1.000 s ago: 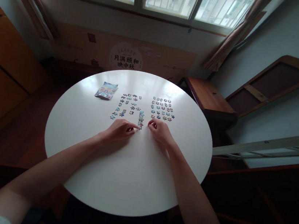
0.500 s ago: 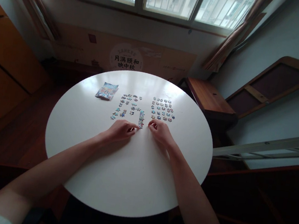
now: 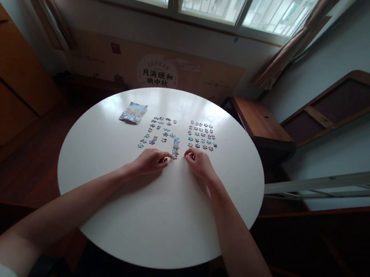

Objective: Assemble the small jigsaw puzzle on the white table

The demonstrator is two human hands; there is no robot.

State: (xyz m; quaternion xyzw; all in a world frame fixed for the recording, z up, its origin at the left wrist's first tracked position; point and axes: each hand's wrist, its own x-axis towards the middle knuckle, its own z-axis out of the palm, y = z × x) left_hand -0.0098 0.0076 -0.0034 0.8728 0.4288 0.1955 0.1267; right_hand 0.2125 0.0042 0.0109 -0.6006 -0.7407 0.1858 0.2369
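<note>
Grip, head view: cannot be confirmed on either hand from where I stand. Left hand [image 3: 151, 159]: forefinger extended to the near end of the joined puzzle strip [image 3: 175, 147], at its 7 o'clock. Right hand [image 3: 198, 160]: fingertips drawn together at 4 o'clock, contents hidden. Strip lies on the white table [image 3: 161, 217], toward 12 o'clock. Caution: sideways finger pressure could skew the strip; a right-hand sweep toward 2 o'clock could scatter the loose pieces [image 3: 203, 135].
</note>
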